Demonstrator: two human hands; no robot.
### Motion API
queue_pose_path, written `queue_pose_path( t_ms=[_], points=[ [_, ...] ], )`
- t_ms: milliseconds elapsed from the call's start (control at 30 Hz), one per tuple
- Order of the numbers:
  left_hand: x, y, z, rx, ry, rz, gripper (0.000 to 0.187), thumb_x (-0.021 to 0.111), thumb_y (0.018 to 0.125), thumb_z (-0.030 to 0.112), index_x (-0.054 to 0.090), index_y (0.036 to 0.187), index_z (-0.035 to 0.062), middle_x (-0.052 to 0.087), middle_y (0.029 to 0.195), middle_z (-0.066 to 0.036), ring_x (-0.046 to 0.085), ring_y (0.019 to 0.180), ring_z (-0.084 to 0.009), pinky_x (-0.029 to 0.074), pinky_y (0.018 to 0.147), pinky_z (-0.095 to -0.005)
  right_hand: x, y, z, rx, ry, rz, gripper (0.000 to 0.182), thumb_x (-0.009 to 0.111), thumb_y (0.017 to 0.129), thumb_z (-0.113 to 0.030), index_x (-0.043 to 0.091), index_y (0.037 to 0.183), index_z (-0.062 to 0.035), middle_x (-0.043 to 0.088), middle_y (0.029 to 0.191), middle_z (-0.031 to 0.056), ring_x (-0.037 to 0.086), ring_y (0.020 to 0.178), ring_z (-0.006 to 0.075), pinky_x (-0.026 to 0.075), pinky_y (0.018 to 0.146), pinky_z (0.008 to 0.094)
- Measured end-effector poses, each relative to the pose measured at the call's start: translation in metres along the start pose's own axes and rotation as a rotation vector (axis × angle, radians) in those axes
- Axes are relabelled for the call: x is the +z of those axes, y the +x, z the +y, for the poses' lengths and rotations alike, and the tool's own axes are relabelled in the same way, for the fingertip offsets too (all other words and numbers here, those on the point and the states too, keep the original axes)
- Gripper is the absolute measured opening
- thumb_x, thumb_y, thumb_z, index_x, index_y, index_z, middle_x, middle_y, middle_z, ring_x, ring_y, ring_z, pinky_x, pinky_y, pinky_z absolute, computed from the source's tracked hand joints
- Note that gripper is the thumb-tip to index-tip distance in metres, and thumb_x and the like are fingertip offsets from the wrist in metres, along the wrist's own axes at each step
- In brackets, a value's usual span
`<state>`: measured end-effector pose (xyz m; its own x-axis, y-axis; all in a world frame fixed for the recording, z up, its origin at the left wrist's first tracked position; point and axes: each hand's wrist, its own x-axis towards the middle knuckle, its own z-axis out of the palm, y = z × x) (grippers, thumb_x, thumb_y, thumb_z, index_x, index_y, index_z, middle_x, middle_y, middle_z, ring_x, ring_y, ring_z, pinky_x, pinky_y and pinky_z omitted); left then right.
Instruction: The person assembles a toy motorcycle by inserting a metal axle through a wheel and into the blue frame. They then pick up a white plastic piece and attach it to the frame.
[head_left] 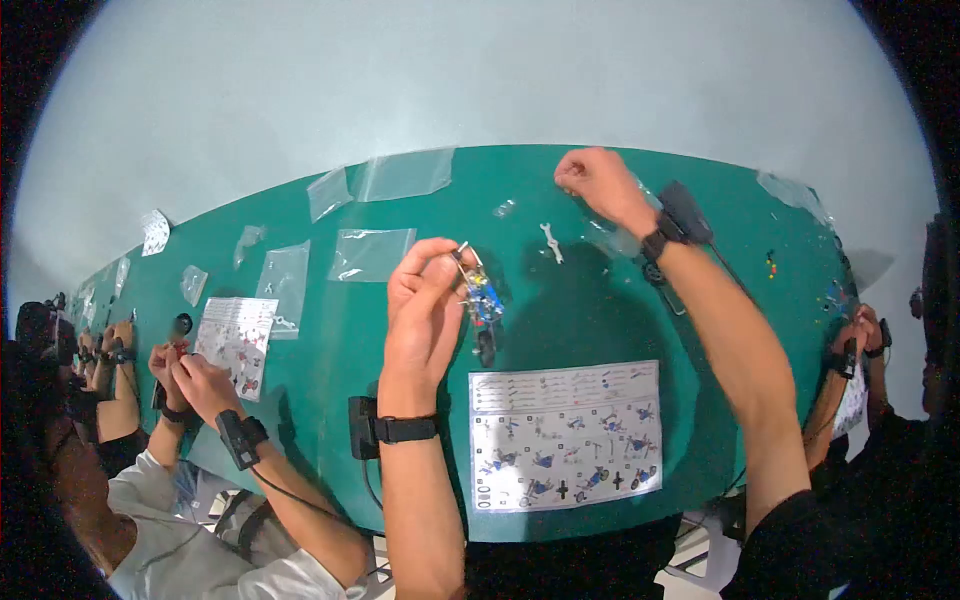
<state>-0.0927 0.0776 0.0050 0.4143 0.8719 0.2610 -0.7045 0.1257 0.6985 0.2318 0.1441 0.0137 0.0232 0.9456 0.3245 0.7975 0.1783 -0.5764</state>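
My left hand (425, 305) is closed around the upper end of a small toy motorcycle model (485, 300), held above the table. The model has blue and yellow parts, a light metal fork at its top and a dark wheel at its lower end. Out toward the far edge, my right hand (598, 185) has its fingers curled together in a pinch; whatever they hold, if anything, cannot be made out. Between the hands lies a small silver wrench (552, 243). A printed instruction sheet (565, 437) with pictures of the model rests in front of me.
Clear plastic bags (372, 255) lie on the green table (600, 330), several toward its far edge. Small coloured parts (771, 265) sit at the right. A co-worker's hands (190, 375) work at the left beside another sheet (238, 340); another person's hand (855, 330) is at the right.
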Motion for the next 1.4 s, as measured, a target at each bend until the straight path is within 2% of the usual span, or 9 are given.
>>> queue_pose_path(
  t_ms=[67,233,467,533,700,867,1000,1100,1400],
  points=[
    [0.007,-0.001,-0.006,-0.034,-0.055,-0.080,0.016,0.069,0.099,0.003,0.068,0.114,0.0008,0.074,0.104,-0.013,0.068,0.104,-0.0203,0.051,0.100,-0.0350,-0.018,-0.038,-0.029,0.135,0.342,0.025,0.017,0.074,0.097,-0.014,0.075,0.102,0.0019,0.072,0.086,0.0033,0.065,0.078,0.0087,0.054,0.073,0.0274],
    [0.028,-0.003,-0.025,-0.129,0.036,-0.167,0.016,0.070,0.097,0.001,0.068,0.113,0.0006,0.075,0.105,-0.012,0.070,0.106,-0.0203,0.052,0.102,-0.0350,-0.031,-0.131,-0.086,0.138,0.719,0.047,0.012,0.073,0.098,-0.011,0.075,0.104,-0.0002,0.073,0.087,0.0044,0.066,0.079,0.0105,0.055,0.073,0.0278],
    [0.054,-0.011,-0.033,-0.201,0.481,-0.113,0.014,0.074,0.093,0.001,0.071,0.107,0.0011,0.077,0.105,-0.009,0.070,0.103,-0.0157,0.052,0.095,-0.0305,-0.049,-0.191,-0.059,0.216,0.235,0.147,0.010,0.074,0.094,-0.007,0.075,0.102,-0.0005,0.072,0.087,0.0053,0.066,0.078,0.0139,0.054,0.071,0.0308],
    [0.053,-0.011,-0.039,-0.073,0.765,-0.134,0.016,0.077,0.090,0.000,0.072,0.104,0.0018,0.076,0.104,-0.007,0.067,0.099,-0.0132,0.052,0.090,-0.0291,-0.074,-0.203,-0.049,0.146,-0.129,0.119,0.010,0.074,0.092,-0.007,0.075,0.100,-0.0006,0.070,0.086,0.0075,0.066,0.077,0.0168,0.053,0.071,0.0326],
    [0.071,-0.016,-0.037,0.249,1.227,-0.158,0.017,0.081,0.083,-0.003,0.075,0.097,0.0027,0.075,0.102,-0.005,0.066,0.093,-0.0145,0.052,0.087,-0.0305,-0.103,-0.215,-0.006,0.235,-0.040,0.235,0.011,0.067,0.092,-0.009,0.073,0.092,-0.0006,0.071,0.085,0.0178,0.070,0.078,0.0340,0.054,0.071,0.0415],
    [0.081,-0.022,-0.050,0.150,1.010,-0.180,0.016,0.081,0.084,-0.002,0.075,0.098,0.0025,0.076,0.101,-0.006,0.067,0.102,-0.0185,0.051,0.092,-0.0326,-0.096,-0.220,0.012,0.243,-0.242,0.132,0.013,0.073,0.093,-0.011,0.072,0.101,-0.0017,0.065,0.088,0.0136,0.065,0.082,0.0282,0.053,0.076,0.0391],
    [0.086,-0.028,-0.064,0.072,0.860,-0.214,0.018,0.076,0.087,-0.009,0.072,0.102,0.0014,0.075,0.110,-0.010,0.071,0.111,-0.0210,0.054,0.100,-0.0348,-0.069,-0.212,-0.009,0.145,-0.160,0.195,0.027,0.078,0.092,-0.017,0.069,0.114,-0.0062,0.062,0.099,0.0140,0.063,0.085,0.0299,0.053,0.077,0.0395],
    [0.090,-0.031,-0.069,-0.046,0.749,-0.228,0.017,0.074,0.089,-0.010,0.071,0.102,0.0006,0.075,0.109,-0.011,0.072,0.110,-0.0211,0.055,0.101,-0.0354,-0.054,-0.207,-0.005,0.163,-0.110,0.194,0.028,0.081,0.089,-0.020,0.068,0.107,-0.0043,0.063,0.100,0.0158,0.064,0.098,0.0362,0.053,0.083,0.0453],
    [0.095,-0.034,-0.062,0.199,1.096,-0.277,0.017,0.079,0.085,-0.004,0.075,0.101,0.0014,0.077,0.105,-0.009,0.072,0.101,-0.0186,0.055,0.093,-0.0319,-0.059,-0.200,-0.030,0.273,0.494,0.112,0.021,0.081,0.090,-0.008,0.068,0.105,-0.0023,0.077,0.095,0.0078,0.074,0.083,0.0148,0.058,0.072,0.0310]
  ],
)
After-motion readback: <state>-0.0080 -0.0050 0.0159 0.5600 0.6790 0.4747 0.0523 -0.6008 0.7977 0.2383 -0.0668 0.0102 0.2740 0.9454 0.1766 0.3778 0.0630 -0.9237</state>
